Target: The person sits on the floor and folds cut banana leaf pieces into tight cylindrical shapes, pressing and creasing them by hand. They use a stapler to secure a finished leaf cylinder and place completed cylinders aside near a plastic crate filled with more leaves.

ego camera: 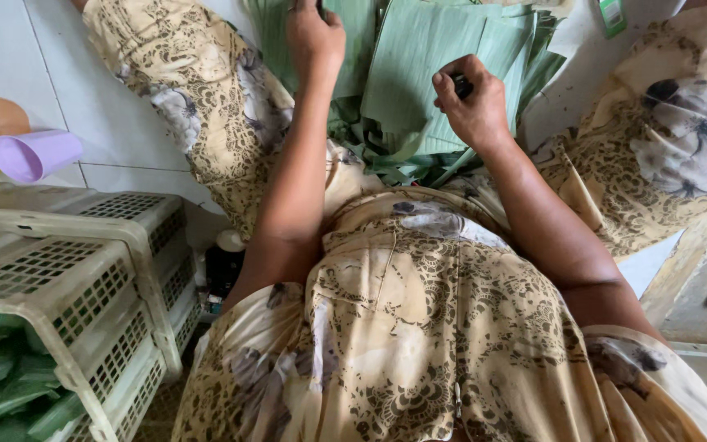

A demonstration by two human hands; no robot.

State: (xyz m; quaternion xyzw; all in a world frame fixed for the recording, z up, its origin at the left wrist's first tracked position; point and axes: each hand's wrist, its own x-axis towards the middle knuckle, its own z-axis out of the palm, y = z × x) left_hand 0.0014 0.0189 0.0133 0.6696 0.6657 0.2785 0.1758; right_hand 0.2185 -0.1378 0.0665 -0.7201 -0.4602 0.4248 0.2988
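Observation:
I look down past my patterned beige clothes at a pile of flat green leaves (419, 57) lying between my knees. My left hand (314, 37) rests on the leaves at the top of the view, fingers curled, its tips cut off by the frame edge. My right hand (470, 98) is closed around a small dark object, of which only a bit shows at the fingers, just above the leaf pile. Torn green strips (386, 160) lie under the cut leaves, close to my body.
Stacked cream plastic crates (83, 270) stand at the left; the lower one holds green wrapped bundles (2, 389). A lilac cup (34, 154) and a yellow thing sit on top. A dark bottle (224, 266) stands by the crates. White floor tiles lie behind.

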